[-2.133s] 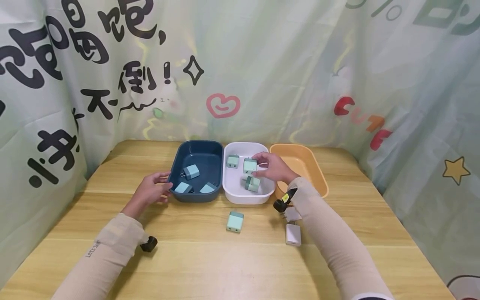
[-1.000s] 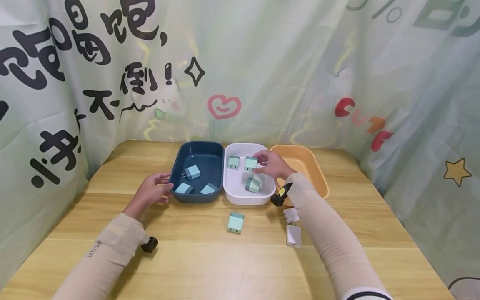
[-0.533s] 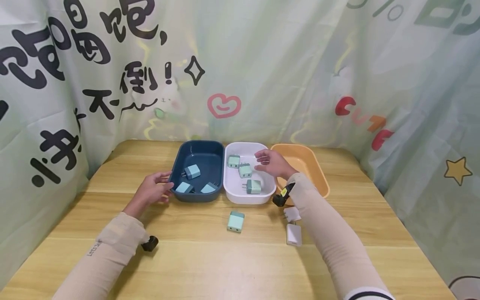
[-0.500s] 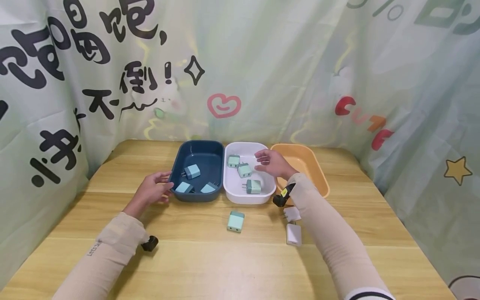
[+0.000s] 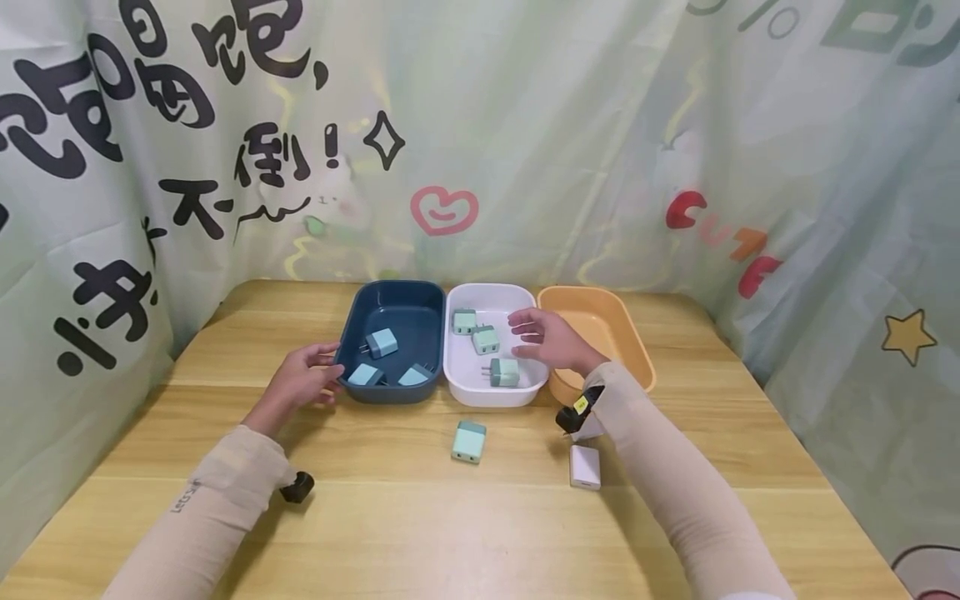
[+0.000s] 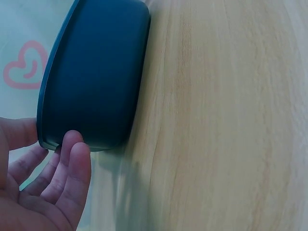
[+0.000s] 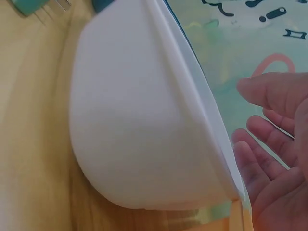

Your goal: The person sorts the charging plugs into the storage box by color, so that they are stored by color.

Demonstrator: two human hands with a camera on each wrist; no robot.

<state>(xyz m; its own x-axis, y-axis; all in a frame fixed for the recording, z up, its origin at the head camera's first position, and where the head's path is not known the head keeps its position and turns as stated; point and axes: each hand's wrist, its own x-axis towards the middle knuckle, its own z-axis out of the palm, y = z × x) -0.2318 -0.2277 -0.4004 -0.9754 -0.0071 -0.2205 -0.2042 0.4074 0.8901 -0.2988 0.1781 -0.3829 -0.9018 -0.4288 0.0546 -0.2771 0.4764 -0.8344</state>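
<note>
My left hand [image 5: 298,385] is at the left side of the navy blue tray [image 5: 431,300], with its fingers loosely extended. In the left wrist view the fingertips [image 6: 73,137] meet the navy tray's outer wall and rim. Over the right rim of the white tray [image 5: 495,398] my right hand [image 5: 557,340] hovers with spread fingers and nothing in them. Below it in the white tray lie three two-tone green plug chargers: one at the back [image 5: 464,321], a middle charger [image 5: 486,340] and a front charger [image 5: 504,372]. The navy tray contains three blue plug chargers [image 5: 383,342].
A yellow-orange tray [image 5: 637,354] adjoins the white tray, partly behind my right hand. On the wooden table in front lie a green plug charger [image 5: 468,442] and a white charger [image 5: 585,467]; another white charger [image 5: 590,428] is half covered by my right wrist camera [image 5: 576,412].
My right hand has let go of a green charger, which dropped to the middle of the white tray. The hand has since opened wider and shifted slightly. My left hand has stayed put.
</note>
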